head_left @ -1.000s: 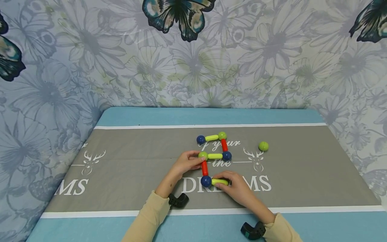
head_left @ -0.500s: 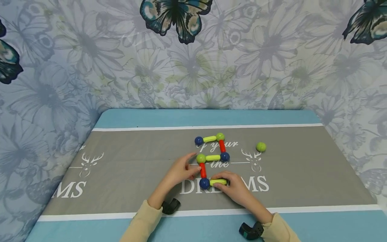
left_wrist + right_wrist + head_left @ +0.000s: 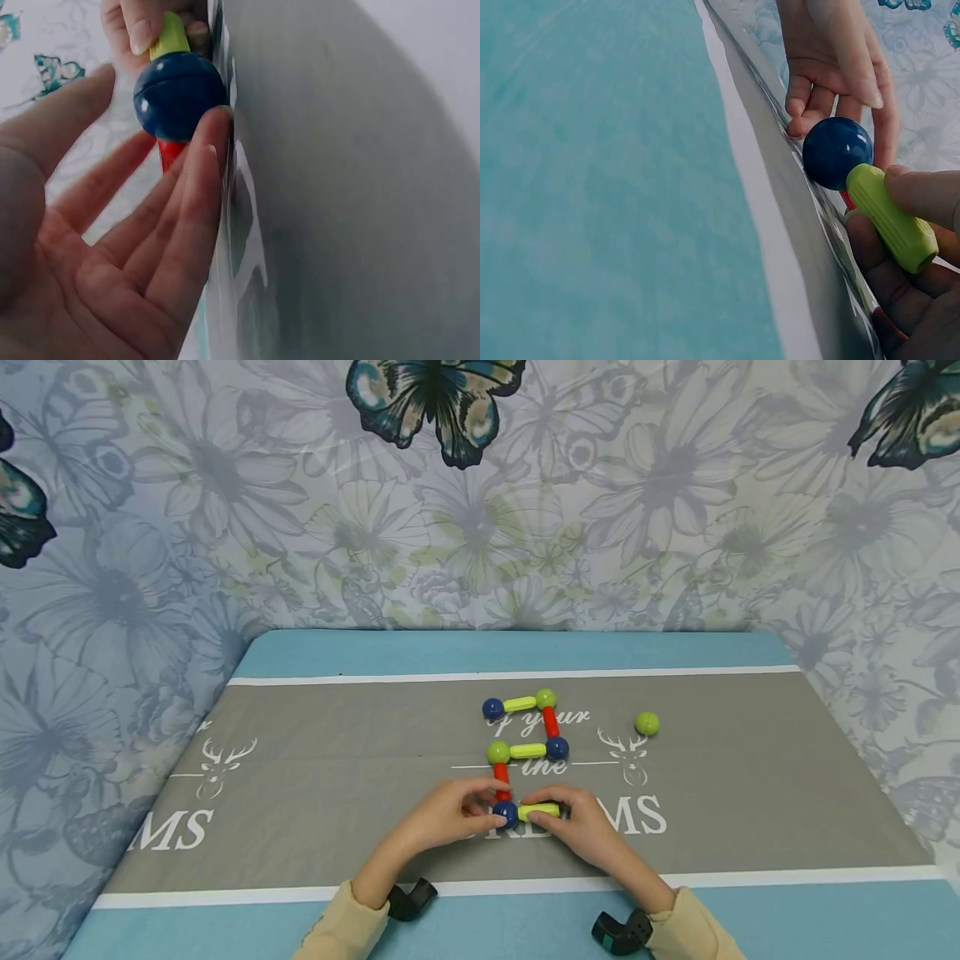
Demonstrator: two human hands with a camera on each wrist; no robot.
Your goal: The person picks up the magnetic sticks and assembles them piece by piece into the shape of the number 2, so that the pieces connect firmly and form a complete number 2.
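Observation:
A zigzag of coloured rods and balls lies on the grey mat strip. My right hand (image 3: 581, 822) pinches the ribbed yellow-green rod (image 3: 891, 217) at its near end between thumb and fingers. That rod meets a dark blue ball (image 3: 180, 96), from which a red rod (image 3: 502, 783) runs away to a green ball (image 3: 498, 752). Around the blue ball my left hand (image 3: 450, 814) is spread, thumb apart and fingertips right at the ball's side in the left wrist view. Farther back, the zigzag continues through another blue ball (image 3: 557, 748) and red rod (image 3: 551, 722).
A loose green ball (image 3: 647, 724) sits to the right of the zigzag. The grey printed mat (image 3: 315, 793) covers the middle of a light blue table (image 3: 525, 652). Behind stands a floral wall (image 3: 480, 543) with butterfly decorations (image 3: 435, 406).
My left hand has let go of the green ball and come nearer, down along the red rod to the near blue ball. The right hand keeps its pinch on the yellow-green rod.

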